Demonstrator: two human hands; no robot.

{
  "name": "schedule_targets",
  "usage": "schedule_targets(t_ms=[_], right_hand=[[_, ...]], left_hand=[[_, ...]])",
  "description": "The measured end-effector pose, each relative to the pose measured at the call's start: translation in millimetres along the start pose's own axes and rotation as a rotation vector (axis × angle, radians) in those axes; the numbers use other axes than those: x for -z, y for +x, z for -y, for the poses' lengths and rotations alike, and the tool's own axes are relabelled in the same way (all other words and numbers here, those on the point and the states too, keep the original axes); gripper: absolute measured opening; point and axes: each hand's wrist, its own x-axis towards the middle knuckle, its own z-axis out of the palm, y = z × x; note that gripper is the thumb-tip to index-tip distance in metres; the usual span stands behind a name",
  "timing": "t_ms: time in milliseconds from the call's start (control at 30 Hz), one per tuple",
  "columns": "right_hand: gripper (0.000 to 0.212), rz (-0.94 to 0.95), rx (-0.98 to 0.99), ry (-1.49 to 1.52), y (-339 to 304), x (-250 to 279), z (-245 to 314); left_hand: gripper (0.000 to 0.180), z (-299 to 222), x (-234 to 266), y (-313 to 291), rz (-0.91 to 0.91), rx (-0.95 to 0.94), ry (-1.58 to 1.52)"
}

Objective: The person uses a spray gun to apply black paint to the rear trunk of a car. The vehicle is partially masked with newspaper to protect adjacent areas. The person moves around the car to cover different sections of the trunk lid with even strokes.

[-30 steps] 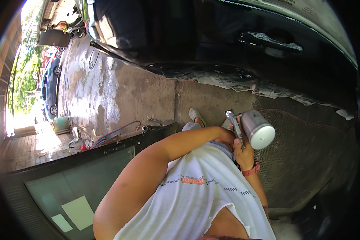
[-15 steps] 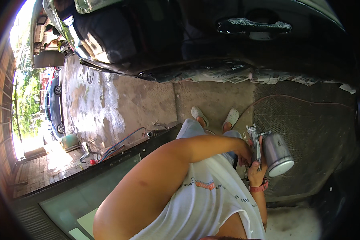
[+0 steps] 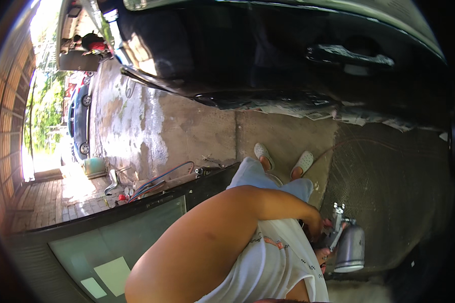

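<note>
A silver spray gun (image 3: 337,222) with a metal paint cup (image 3: 351,248) is at my right side, low and close to my body. My right hand (image 3: 325,254) is wrapped around its handle, with a red band at the wrist. Stretched across my front, my left arm brings my left hand (image 3: 315,225) to the gun's rear, its fingers curled against it and partly hidden. A glossy black car body panel (image 3: 227,55) spans the far side, its door handle (image 3: 350,53) glinting. Newspaper masking (image 3: 308,112) lines the panel's lower edge.
A thin reddish hose (image 3: 361,140) crosses the floor by my shoes (image 3: 302,164). At my left lies a dark-framed panel with a greyish window (image 3: 151,227). Beyond it are coiled blue and red hoses (image 3: 149,188), a green container (image 3: 97,165) and a parked car (image 3: 78,121).
Both hands and the spray gun have moved nearer to my body, and the cup hangs more upright in view. The whole view has shifted slightly, so the car panel appears further right and lower.
</note>
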Motion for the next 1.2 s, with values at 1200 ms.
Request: schedule_targets(t_ms=[1200], right_hand=[[0.079, -0.001, 0.037, -0.067, 24.8, 2.8, -10.9]], left_hand=[[0.033, 10.3, 10.2, -4.2, -0.179, -0.238, 0.148]])
